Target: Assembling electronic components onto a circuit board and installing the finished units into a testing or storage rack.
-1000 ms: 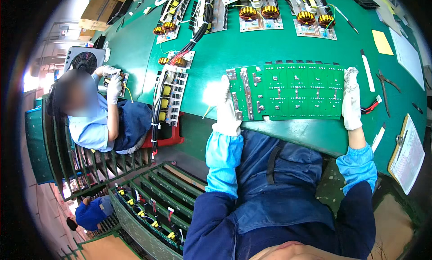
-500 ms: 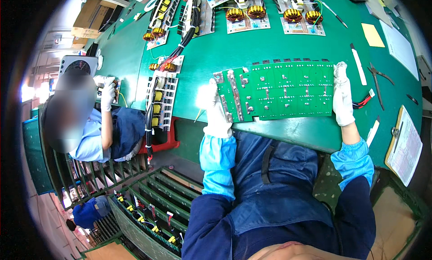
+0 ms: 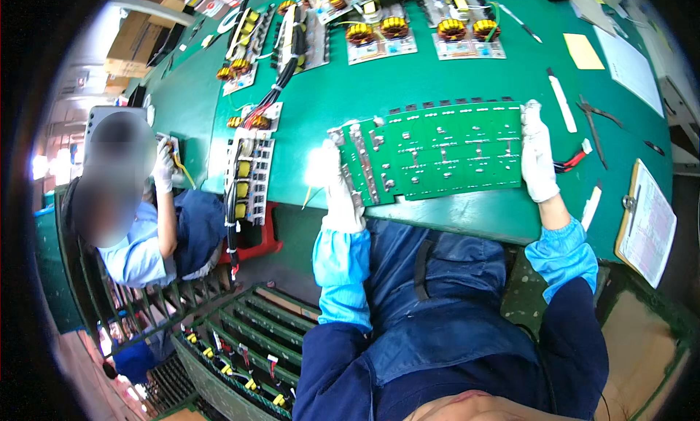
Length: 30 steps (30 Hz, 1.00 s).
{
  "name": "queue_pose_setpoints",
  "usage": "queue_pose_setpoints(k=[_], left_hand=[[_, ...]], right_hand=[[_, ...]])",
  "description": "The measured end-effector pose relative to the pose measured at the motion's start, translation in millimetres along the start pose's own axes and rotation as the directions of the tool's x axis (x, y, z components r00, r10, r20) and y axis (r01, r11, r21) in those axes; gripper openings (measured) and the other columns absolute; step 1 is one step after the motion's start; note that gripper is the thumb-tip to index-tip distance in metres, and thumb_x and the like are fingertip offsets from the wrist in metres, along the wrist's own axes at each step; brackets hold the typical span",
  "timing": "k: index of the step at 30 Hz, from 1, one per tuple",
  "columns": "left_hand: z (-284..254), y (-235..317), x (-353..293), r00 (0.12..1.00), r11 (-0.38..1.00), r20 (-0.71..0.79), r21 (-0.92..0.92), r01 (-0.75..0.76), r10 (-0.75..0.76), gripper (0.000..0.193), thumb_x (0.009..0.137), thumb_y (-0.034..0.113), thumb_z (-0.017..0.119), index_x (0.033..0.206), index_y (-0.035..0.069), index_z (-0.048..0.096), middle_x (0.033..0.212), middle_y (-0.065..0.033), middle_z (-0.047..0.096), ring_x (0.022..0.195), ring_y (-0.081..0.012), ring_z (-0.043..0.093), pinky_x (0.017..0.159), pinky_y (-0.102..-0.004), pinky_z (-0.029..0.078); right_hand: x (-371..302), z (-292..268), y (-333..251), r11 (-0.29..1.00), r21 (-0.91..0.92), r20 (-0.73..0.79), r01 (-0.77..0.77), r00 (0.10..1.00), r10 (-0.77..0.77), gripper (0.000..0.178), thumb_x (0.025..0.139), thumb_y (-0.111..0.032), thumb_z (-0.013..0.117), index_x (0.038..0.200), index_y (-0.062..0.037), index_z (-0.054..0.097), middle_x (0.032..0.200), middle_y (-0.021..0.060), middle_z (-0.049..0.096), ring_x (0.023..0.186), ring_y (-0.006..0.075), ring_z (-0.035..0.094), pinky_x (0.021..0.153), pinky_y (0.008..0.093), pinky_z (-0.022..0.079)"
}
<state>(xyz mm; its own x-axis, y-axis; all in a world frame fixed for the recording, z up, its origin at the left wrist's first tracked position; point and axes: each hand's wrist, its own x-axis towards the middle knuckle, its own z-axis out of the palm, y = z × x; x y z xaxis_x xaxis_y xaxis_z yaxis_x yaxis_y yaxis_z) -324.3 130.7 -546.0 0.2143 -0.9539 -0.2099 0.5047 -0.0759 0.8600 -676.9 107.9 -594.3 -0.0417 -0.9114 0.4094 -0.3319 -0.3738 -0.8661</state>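
Note:
A large green circuit board (image 3: 452, 155) is held up by its two ends over the front edge of the table, its soldered side facing me. Wearing a white glove, my left hand (image 3: 337, 191) grips the board's left end, beside the broad silvery solder strips. At the opposite end my right hand (image 3: 537, 155), gloved as well, is closed on the right edge. Dark components stick out along the board's far edge; the rest of its other side is hidden. Near my right hand lies a red and black cable with a connector (image 3: 576, 157).
On the green table (image 3: 313, 104) are pliers (image 3: 594, 129), a white-handled tool (image 3: 561, 100) and a clipboard (image 3: 645, 217). Boards with yellow-black coils (image 3: 379, 38) line the back. A wired board (image 3: 248, 173) overhangs the edge. A co-worker (image 3: 135, 209) sits left; a slotted green rack (image 3: 248, 348) stands below.
The whole view has shifted slightly, so most things appear further left. My hands keep their hold on the board, which looks slightly more tilted. The co-worker's hand has moved a little.

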Motion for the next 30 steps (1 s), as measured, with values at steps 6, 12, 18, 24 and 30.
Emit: queue_pose_setpoints(k=[6,12,18,24,30], left_hand=[[-14.9,0.5,-7.8,0.997,0.997,-0.074,0.082,0.012,-0.006,0.066,0.104,0.062,0.041,0.146,0.013,0.05,0.134,-0.0086,0.063,0.116,-0.0223,0.064,0.099,-0.0388,0.054],[0.1,9.5,-13.2,0.999,0.998,0.026,0.049,0.044,-0.046,0.065,0.104,0.061,0.043,0.144,0.012,0.053,0.13,-0.0076,0.065,0.111,-0.0209,0.066,0.097,-0.0362,0.055],[10.5,30.2,-20.3,0.988,0.992,0.09,0.023,0.125,-0.127,0.063,0.104,0.06,0.044,0.143,0.011,0.054,0.13,-0.0071,0.066,0.11,-0.0197,0.066,0.095,-0.0352,0.055],[23.6,37.0,-19.2,0.98,0.979,0.098,-0.088,0.185,-0.176,0.061,0.105,0.057,0.043,0.143,0.011,0.054,0.13,-0.0074,0.066,0.11,-0.0172,0.065,0.094,-0.0328,0.055],[14.3,27.5,-15.9,0.983,0.996,0.165,-0.008,0.085,-0.083,0.061,0.106,0.057,0.041,0.144,0.01,0.053,0.13,-0.0083,0.066,0.111,-0.0176,0.066,0.095,-0.0325,0.055]], right_hand=[[41.2,-1.2,-78.4,0.937,-0.116,0.035,-0.331,0.941,0.337,0.054,0.107,-0.048,0.048,0.125,0.0012,0.06,0.106,0.01,0.063,0.096,0.012,0.055,0.088,0.025,0.044],[68.4,-47.5,-46.7,0.775,-0.622,-0.153,-0.112,0.988,0.02,0.042,0.099,-0.039,0.061,0.124,-0.0042,0.061,0.115,0.0125,0.067,0.103,0.0269,0.065,0.091,0.0381,0.051],[81.0,-56.3,-5.3,0.145,-0.989,-0.009,-0.022,0.996,0.085,0.027,0.098,-0.031,0.06,0.106,-0.006,0.061,0.097,0.0184,0.065,0.093,0.0341,0.068,0.082,0.0479,0.054],[83.1,-79.0,7.7,0.191,-0.975,0.122,0.112,0.992,0.041,0.023,0.1,-0.027,0.056,0.094,-0.0048,0.06,0.088,0.0159,0.065,0.083,0.0338,0.068,0.074,0.0461,0.054],[95.7,-50.8,-74.9,0.737,-0.561,-0.121,-0.378,0.918,0.378,0.023,0.101,-0.023,0.057,0.108,-0.0026,0.063,0.096,0.0108,0.069,0.083,0.0215,0.066,0.074,0.033,0.051]])
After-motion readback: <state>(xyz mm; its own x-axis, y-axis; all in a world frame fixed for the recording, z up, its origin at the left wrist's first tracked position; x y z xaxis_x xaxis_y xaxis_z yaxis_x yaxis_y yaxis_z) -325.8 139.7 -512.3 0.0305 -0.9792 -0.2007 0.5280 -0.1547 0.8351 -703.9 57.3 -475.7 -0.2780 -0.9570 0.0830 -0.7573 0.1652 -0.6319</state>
